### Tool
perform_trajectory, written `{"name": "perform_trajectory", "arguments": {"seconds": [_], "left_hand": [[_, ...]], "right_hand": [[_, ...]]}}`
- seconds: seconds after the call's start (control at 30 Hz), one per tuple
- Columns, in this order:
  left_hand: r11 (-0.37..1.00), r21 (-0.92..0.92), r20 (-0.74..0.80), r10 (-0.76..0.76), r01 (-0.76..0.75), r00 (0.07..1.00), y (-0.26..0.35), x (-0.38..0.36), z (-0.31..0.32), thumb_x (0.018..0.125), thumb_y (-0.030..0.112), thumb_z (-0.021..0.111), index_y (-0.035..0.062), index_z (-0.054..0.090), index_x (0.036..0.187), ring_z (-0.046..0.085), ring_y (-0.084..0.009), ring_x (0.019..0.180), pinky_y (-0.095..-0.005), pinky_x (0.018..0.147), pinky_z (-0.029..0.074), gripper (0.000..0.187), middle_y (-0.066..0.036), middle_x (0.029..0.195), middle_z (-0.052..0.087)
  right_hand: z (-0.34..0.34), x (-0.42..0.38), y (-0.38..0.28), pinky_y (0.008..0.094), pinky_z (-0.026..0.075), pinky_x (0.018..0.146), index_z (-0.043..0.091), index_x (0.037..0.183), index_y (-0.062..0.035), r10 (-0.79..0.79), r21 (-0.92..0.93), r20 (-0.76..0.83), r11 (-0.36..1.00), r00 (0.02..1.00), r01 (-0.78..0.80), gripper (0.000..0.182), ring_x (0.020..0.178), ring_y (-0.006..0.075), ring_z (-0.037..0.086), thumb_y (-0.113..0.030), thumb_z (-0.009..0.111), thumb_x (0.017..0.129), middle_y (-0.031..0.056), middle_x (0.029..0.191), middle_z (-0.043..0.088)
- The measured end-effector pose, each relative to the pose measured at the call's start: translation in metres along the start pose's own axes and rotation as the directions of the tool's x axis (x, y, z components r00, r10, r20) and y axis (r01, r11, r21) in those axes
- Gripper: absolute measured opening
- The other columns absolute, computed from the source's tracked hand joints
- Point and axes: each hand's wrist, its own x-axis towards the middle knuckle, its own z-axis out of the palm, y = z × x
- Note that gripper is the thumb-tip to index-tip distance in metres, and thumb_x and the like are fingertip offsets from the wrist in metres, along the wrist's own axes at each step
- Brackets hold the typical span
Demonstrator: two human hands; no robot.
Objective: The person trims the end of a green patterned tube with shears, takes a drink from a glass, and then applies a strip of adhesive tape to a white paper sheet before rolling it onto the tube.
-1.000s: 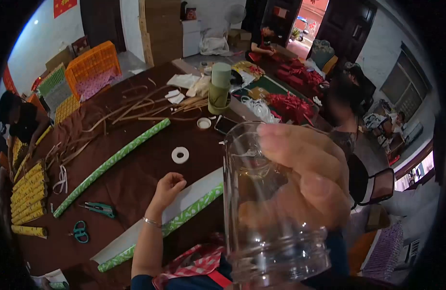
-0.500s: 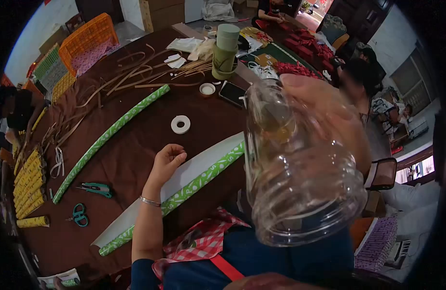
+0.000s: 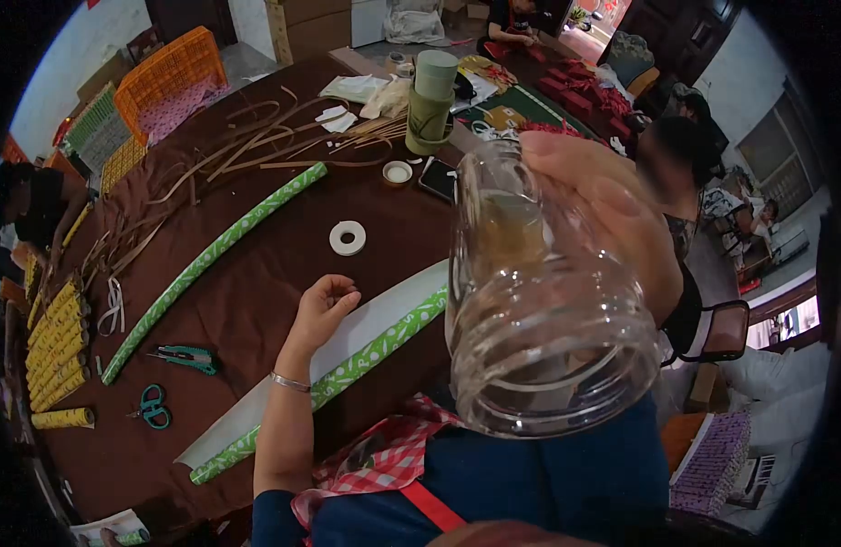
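Right hand (image 3: 612,219) grasps a clear jar (image 3: 543,301), tilted mouth-first toward the camera (yellowish liquid inside); a spill looks likely. Left hand (image 3: 325,305), loosely curled and holding nothing, rests on the paper roll (image 3: 348,365).

We see a clear glass jar (image 3: 539,301) with an amber tint inside, above a dark brown tabletop (image 3: 247,292). The long rolls (image 3: 215,255) are green with a white leaf pattern. The tape ring (image 3: 347,238) is white, the scissors (image 3: 152,407) teal, the crate (image 3: 170,77) orange, the cloth (image 3: 370,460) red-and-white checked.
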Motion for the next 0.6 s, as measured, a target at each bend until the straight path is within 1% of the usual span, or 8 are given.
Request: {"name": "perform_trajectory", "arguments": {"seconds": [0.17, 0.27, 0.3, 0.37, 0.47, 0.5, 0.53, 0.6], "left_hand": [[1.000, -0.015, 0.004, 0.003, -0.003, 1.000, -0.004, 0.001, 0.000, 0.092, 0.009, 0.069, -0.0005, 0.059, 0.110, 0.058, -0.0089, 0.090, -0.0236, 0.078, 0.051, 0.023, -0.003, 0.099, 0.062], [0.999, -0.032, 0.003, 0.005, -0.005, 1.000, -0.002, 0.000, 0.000, 0.092, 0.009, 0.069, -0.0005, 0.059, 0.110, 0.058, -0.0087, 0.090, -0.0234, 0.078, 0.051, 0.022, -0.003, 0.098, 0.062], [1.000, -0.028, 0.000, -0.004, 0.004, 1.000, -0.001, 0.000, 0.001, 0.092, 0.008, 0.068, -0.0005, 0.059, 0.110, 0.058, -0.0086, 0.090, -0.0234, 0.078, 0.051, 0.022, -0.003, 0.098, 0.062], [0.999, -0.032, 0.003, 0.011, -0.011, 1.000, -0.004, 0.002, 0.000, 0.092, 0.008, 0.069, -0.0006, 0.059, 0.110, 0.058, -0.0086, 0.090, -0.0234, 0.077, 0.051, 0.022, -0.003, 0.098, 0.062], [1.000, -0.028, -0.005, 0.002, -0.002, 1.000, -0.004, 0.001, 0.000, 0.092, 0.008, 0.069, -0.0008, 0.059, 0.110, 0.059, -0.0087, 0.089, -0.0234, 0.078, 0.051, 0.022, -0.002, 0.098, 0.062], [1.000, -0.020, -0.013, -0.023, 0.022, 1.000, -0.002, 0.001, 0.001, 0.092, 0.008, 0.069, -0.0008, 0.059, 0.109, 0.059, -0.0088, 0.089, -0.0233, 0.078, 0.051, 0.022, -0.002, 0.098, 0.062], [1.000, 0.009, -0.009, 0.021, -0.021, 1.000, 0.002, 0.000, 0.001, 0.092, 0.009, 0.069, -0.0008, 0.060, 0.109, 0.059, -0.0093, 0.088, -0.0236, 0.077, 0.051, 0.022, -0.002, 0.098, 0.063], [0.999, -0.010, -0.006, 0.034, -0.034, 0.999, -0.004, 0.000, 0.001, 0.092, 0.009, 0.069, -0.0008, 0.060, 0.109, 0.059, -0.0094, 0.088, -0.0238, 0.077, 0.051, 0.022, -0.003, 0.098, 0.063]], "right_hand": [[-0.007, 0.001, 0.009, 0.0462, 0.059, 0.083, 0.052, 0.124, -0.0058, 0.002, 0.123, 0.134, 0.992, 0.991, -0.019, 0.060, 0.103, 0.0376, 0.066, -0.016, 0.081, 0.072, 0.0190, 0.116, 0.064], [0.027, 0.002, -0.001, 0.0457, 0.060, 0.075, 0.053, 0.119, -0.0040, -0.058, -0.063, -0.258, 0.997, 0.964, 0.043, 0.053, 0.091, 0.0361, 0.069, -0.014, 0.079, 0.074, 0.0203, 0.104, 0.064], [0.022, 0.003, -0.002, 0.0457, 0.060, 0.075, 0.053, 0.119, -0.0040, -0.064, -0.067, -0.258, 0.997, 0.964, 0.048, 0.053, 0.091, 0.0361, 0.069, -0.014, 0.079, 0.074, 0.0203, 0.104, 0.064], [0.009, 0.006, -0.004, 0.0452, 0.058, 0.082, 0.037, 0.135, -0.0032, -0.109, -0.069, -0.054, 0.992, 0.993, 0.106, 0.083, 0.098, 0.0385, 0.064, -0.020, 0.087, 0.071, 0.0287, 0.110, 0.059], [0.009, 0.011, -0.011, 0.0440, 0.059, 0.080, 0.036, 0.137, -0.0060, -0.098, -0.063, -0.072, 0.994, 0.993, 0.094, 0.086, 0.095, 0.0386, 0.064, -0.021, 0.088, 0.070, 0.0277, 0.110, 0.059], [0.013, 0.010, -0.012, 0.0437, 0.059, 0.079, 0.035, 0.139, -0.0083, -0.109, -0.136, -0.104, 0.986, 0.989, 0.094, 0.088, 0.093, 0.0385, 0.064, -0.023, 0.088, 0.070, 0.0267, 0.110, 0.059], [0.010, 0.012, -0.014, 0.0437, 0.059, 0.079, 0.035, 0.139, -0.0083, -0.118, -0.145, -0.103, 0.984, 0.988, 0.102, 0.088, 0.093, 0.0385, 0.064, -0.023, 0.088, 0.070, 0.0267, 0.110, 0.059], [0.001, 0.019, -0.019, 0.0441, 0.059, 0.079, 0.034, 0.140, -0.0089, -0.113, -0.086, -0.033, 0.990, 0.993, 0.110, 0.088, 0.094, 0.0391, 0.064, -0.022, 0.087, 0.071, 0.0255, 0.111, 0.059]]}}
